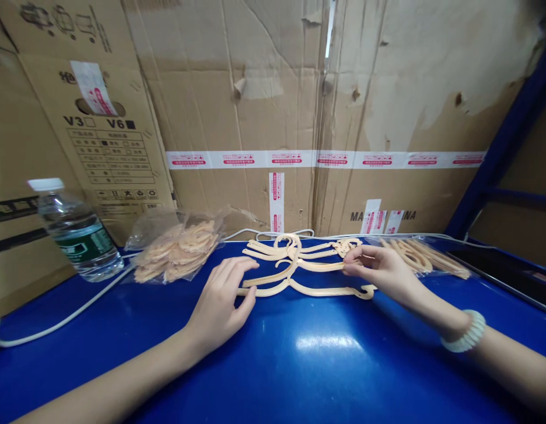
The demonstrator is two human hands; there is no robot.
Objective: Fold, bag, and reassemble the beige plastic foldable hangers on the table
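Several thin beige plastic hangers lie in a loose heap on the blue table, hooks overlapping. My left hand rests flat with its fingers stretched out, fingertips touching the left end of the nearest hanger. My right hand pinches the right arm of a hanger between thumb and fingers. A pale bead bracelet sits on my right wrist.
A clear bag of beige plastic parts lies at the left. A water bottle stands beside it. Another bag of hangers lies at the right. A white cable crosses the table. Cardboard boxes wall off the back.
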